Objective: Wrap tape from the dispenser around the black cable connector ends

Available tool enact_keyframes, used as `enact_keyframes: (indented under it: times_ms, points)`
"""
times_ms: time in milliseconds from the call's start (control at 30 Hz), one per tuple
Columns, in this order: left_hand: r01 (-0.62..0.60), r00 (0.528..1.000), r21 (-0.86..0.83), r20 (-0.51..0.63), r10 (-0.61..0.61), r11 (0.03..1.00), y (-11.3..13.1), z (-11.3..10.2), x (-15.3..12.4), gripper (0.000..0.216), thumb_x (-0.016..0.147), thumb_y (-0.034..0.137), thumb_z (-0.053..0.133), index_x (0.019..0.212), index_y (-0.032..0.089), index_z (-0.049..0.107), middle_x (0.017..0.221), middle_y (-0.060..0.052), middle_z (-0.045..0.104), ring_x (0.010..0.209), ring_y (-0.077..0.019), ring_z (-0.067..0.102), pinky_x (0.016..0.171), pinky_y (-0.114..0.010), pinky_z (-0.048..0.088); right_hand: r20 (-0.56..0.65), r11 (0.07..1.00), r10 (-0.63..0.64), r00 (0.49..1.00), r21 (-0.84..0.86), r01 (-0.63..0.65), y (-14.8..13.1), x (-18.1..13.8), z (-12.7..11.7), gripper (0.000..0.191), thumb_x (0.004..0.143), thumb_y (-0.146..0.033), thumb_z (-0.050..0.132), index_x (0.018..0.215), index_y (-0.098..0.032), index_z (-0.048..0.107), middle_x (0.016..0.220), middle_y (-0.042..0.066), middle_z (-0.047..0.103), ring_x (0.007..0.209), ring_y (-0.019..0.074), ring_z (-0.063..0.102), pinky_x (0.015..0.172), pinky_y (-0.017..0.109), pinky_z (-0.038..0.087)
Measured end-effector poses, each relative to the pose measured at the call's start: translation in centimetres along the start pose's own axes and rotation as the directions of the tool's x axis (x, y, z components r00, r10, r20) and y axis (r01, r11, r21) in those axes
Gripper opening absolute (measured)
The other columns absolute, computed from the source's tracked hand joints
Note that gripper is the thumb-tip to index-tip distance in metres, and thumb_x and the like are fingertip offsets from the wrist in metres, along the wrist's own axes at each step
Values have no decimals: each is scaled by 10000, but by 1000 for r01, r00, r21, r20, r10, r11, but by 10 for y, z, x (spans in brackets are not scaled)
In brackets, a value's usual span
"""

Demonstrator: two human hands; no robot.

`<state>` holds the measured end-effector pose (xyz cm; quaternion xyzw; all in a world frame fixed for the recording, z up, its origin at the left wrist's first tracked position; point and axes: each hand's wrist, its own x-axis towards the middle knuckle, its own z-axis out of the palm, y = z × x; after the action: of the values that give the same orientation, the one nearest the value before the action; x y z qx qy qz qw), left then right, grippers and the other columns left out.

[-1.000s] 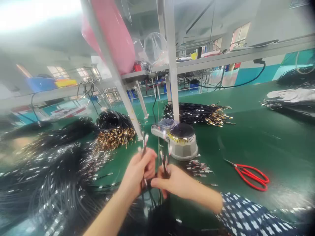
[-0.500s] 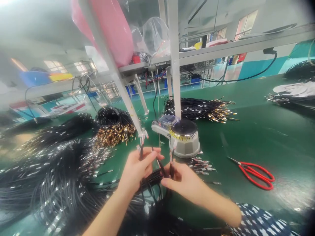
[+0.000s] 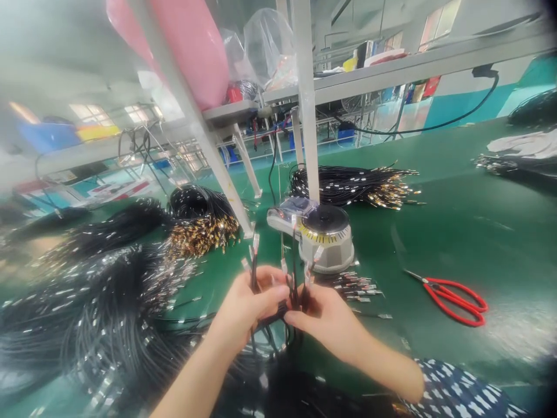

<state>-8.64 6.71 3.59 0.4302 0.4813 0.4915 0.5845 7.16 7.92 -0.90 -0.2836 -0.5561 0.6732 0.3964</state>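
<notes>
My left hand (image 3: 247, 307) and my right hand (image 3: 324, 316) meet at the lower centre, both closed on a small bunch of thin black cables (image 3: 292, 278) with white-tagged metal ends that stand upright between the fingers. The cable tails drop from my hands into a dark heap below. Just behind the cable ends sits a grey round tape dispenser (image 3: 322, 235) on the green table (image 3: 456, 232).
A large heap of black cables (image 3: 87, 313) fills the left. Bundles with gold connectors lie at centre left (image 3: 202, 223) and behind the dispenser (image 3: 354, 186). Red scissors (image 3: 455, 293) lie to the right. Slanted metal shelf legs (image 3: 304, 104) rise over the table.
My hands have drawn closer together and the cable ends now stand upright as one bunch. The view has shifted slightly downward.
</notes>
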Motion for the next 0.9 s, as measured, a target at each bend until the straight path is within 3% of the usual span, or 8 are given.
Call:
enact_keyframes:
  times_ms: [100, 200, 300, 467, 567, 667, 800, 900]
  points:
    - [-25, 999, 5, -46, 25, 1000, 0, 2, 2, 197, 677, 237, 799, 694, 125, 638, 492, 71, 459, 389, -1, 261, 403, -170, 165, -40, 999, 11, 999, -40, -12, -1, -2, 1, 167, 717, -167, 696, 865, -178, 620, 826, -17, 638, 788, 140, 591, 753, 259, 465]
    - [-88, 987, -63, -138, 78, 994, -1, 3, 3, 216, 735, 283, 759, 692, 128, 615, 618, 27, 552, 436, -17, 331, 431, -167, 267, -133, 995, 36, 991, -83, -47, 2, -3, -1, 206, 707, -216, 721, 863, -180, 592, 801, -20, 611, 745, 138, 567, 716, 267, 452]
    - [-155, 976, -115, -173, 134, 981, -3, 4, 0, 224, 769, 316, 725, 693, 144, 605, 731, -20, 617, 599, -92, 492, 573, -205, 413, -136, 999, 38, 990, -33, -43, 3, -2, -2, 198, 705, -258, 731, 788, -176, 571, 744, -29, 577, 687, 123, 524, 684, 265, 433]
    - [-186, 973, -56, -153, 175, 981, -5, 8, -9, 222, 814, 356, 674, 719, 173, 591, 668, -26, 651, 664, -152, 557, 673, -258, 445, -81, 996, 52, 995, 83, -45, 3, 2, -3, 240, 664, -267, 769, 790, -169, 590, 739, -26, 583, 714, 133, 544, 728, 278, 447]
    - [-153, 984, -98, -111, 142, 983, -7, 6, -9, 181, 794, 328, 703, 780, 178, 603, 670, -27, 667, 664, -153, 569, 692, -265, 445, -46, 999, 50, 998, 14, -50, 2, 4, -3, 212, 703, -218, 726, 883, -166, 626, 790, -14, 621, 765, 150, 574, 762, 290, 457]
    - [-109, 993, -127, -58, 102, 986, -13, 5, -7, 182, 755, 301, 742, 824, 157, 655, 685, -38, 661, 679, -155, 582, 676, -256, 443, -13, 996, 42, 999, -73, -43, 0, 5, -2, 114, 739, -194, 679, 838, -150, 642, 765, -7, 636, 758, 161, 587, 757, 299, 467]
    - [-71, 997, -127, 31, 75, 989, -20, 7, -9, 216, 695, 291, 783, 818, 135, 700, 788, -58, 653, 792, -188, 594, 735, -270, 451, -49, 999, 21, 999, -48, -23, -3, 4, 1, 167, 750, -231, 688, 888, -145, 652, 828, 14, 675, 847, 194, 614, 820, 327, 485]
    - [-79, 996, -58, 24, 80, 995, -22, 9, -11, 134, 767, 271, 725, 748, 147, 679, 772, -34, 630, 817, -171, 576, 777, -253, 436, -55, 999, 12, 998, -39, -14, -4, 4, 2, 193, 735, -263, 720, 875, -144, 661, 839, 24, 684, 875, 207, 626, 855, 345, 488]
